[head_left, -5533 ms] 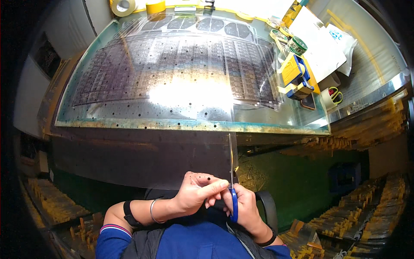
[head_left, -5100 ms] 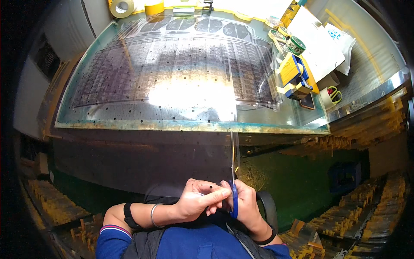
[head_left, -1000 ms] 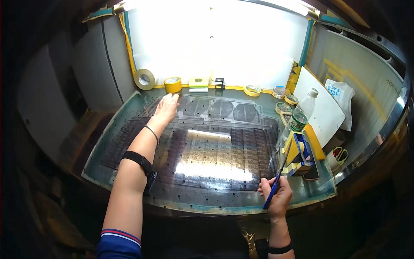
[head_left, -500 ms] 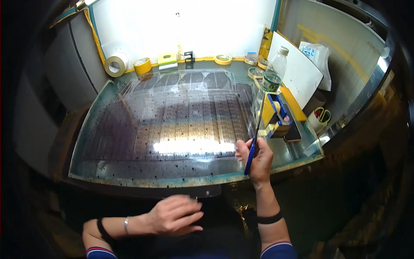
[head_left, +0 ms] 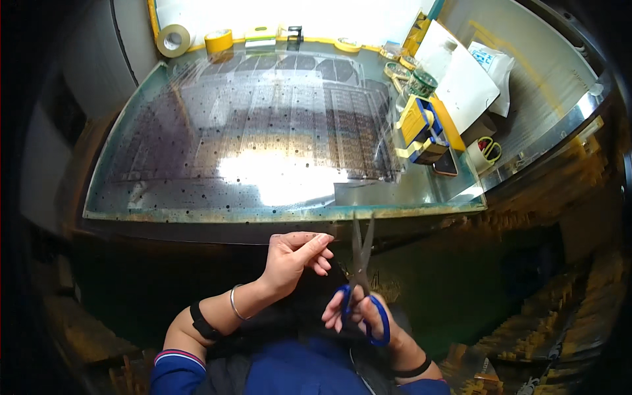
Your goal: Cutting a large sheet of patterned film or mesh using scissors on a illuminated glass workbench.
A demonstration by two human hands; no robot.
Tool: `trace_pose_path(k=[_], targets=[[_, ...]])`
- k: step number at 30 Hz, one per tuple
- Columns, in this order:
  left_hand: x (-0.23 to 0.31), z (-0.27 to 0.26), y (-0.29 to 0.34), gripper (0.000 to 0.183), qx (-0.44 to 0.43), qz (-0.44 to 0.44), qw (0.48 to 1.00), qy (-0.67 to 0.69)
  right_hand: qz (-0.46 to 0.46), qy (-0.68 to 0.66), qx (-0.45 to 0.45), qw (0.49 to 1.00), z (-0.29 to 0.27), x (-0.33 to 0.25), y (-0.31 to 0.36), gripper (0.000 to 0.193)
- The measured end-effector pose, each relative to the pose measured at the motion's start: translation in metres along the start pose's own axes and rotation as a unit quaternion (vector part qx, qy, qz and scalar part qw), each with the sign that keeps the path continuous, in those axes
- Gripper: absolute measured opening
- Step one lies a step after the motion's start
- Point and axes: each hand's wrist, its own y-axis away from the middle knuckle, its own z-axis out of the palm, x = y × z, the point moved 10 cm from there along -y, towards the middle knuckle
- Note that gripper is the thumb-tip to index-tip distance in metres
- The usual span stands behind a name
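My left hand (head_left: pixel 284 264) is just off the table's near edge, thumb and fingertips pinched at the right corner of a dark see-through film sheet (head_left: pixel 276 232) that overhangs the edge. Exactly how much film is between the fingers is hard to see. To its right, my right hand (head_left: pixel 378 317) has its fingers in the blue handles of a pair of scissors (head_left: pixel 361 258). The blades stand a little apart and point away from me, their tips at the table edge. Printed dark films (head_left: pixel 257 125) lie stacked on the glass-topped table (head_left: pixel 395 195).
On the right stand a yellow and blue tape dispenser (head_left: pixel 421 131), a phone (head_left: pixel 446 163), a green-banded bottle (head_left: pixel 421 83) and a holder with green-handled scissors (head_left: pixel 486 153). Tape rolls (head_left: pixel 218 41) line the back. A white board (head_left: pixel 461 76) leans at the right.
My right hand has drawn the scissors back toward me off the table, and the blades have parted. My left hand has risen to the film corner and its fingers have pinched together. The view has tilted down.
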Motion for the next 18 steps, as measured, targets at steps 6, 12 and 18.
trace_pose_path(k=[6,12,18], targets=[[-0.011,-0.006,0.010,0.022,0.014,0.004,1.000,0.014,0.091,-0.087,0.007,0.992,0.007,0.044,0.019,0.060],[-0.007,-0.004,0.005,0.021,0.015,-0.001,1.000,0.006,0.103,-0.159,-0.023,0.982,0.009,0.048,0.016,0.061],[-0.009,-0.009,0.002,0.020,0.028,0.008,0.999,-0.016,0.117,-0.247,-0.037,0.961,0.014,0.047,0.009,0.062]])
